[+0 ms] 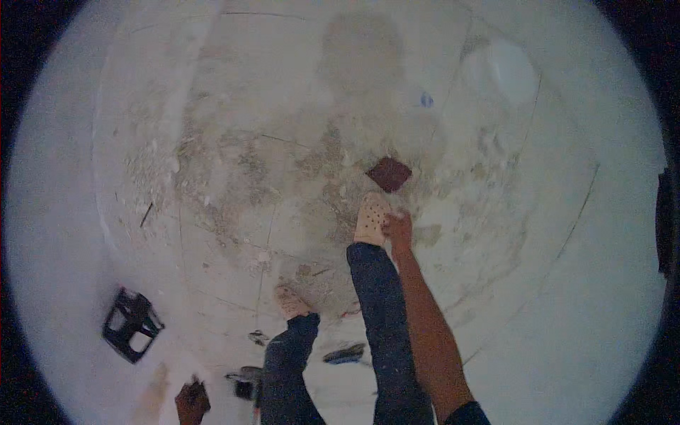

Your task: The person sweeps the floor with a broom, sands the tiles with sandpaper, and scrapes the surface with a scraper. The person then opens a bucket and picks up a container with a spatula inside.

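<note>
My right hand (397,228) reaches down beside my right tan, holed clog (370,216), fingers bent at its edge; whether they grip anything is unclear. Just beyond the clog lies a dark red square piece (388,173) on the stained pale floor (234,177). My other clog (292,301) stands lower and to the left. My left hand (193,402) is at the bottom left, its fingers around a small dark object that I cannot make out.
A black plastic frame-like object (132,324) lies at the left. A dark elongated object (343,353) and a dark tool-like item (244,386) lie near my legs. A small blue bit (426,99) is farther forward. A dark shape (664,223) shows at the right rim.
</note>
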Tool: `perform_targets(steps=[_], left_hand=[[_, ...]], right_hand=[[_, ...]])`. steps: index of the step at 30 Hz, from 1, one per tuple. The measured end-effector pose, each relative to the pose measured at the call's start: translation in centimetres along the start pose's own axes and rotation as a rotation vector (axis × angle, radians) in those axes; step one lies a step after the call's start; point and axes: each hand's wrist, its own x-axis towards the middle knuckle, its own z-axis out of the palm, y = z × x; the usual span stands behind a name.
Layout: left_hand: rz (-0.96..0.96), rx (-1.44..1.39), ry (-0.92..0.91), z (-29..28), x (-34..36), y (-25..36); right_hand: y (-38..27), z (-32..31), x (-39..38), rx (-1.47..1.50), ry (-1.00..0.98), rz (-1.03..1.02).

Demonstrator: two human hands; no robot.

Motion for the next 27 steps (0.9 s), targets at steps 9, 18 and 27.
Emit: perform_targets(steps=[9, 18, 27], left_hand=[[-0.059, -0.109, 0.272, -6.7, -3.9, 26.3], [0.403, -0.316, 0.418, -13.2, 4.4, 36.8], [0.387, -0.889, -0.437, -7.9, 10.4, 46.8]], right_hand=[[-3.4, -2.3, 14.6, -0.836, -0.005, -0.195], [-17.1, 3.6, -6.4, -0.425, -0.241, -0.145], [-25.1, 4.9, -29.3, 0.229, -0.375, -0.333]])
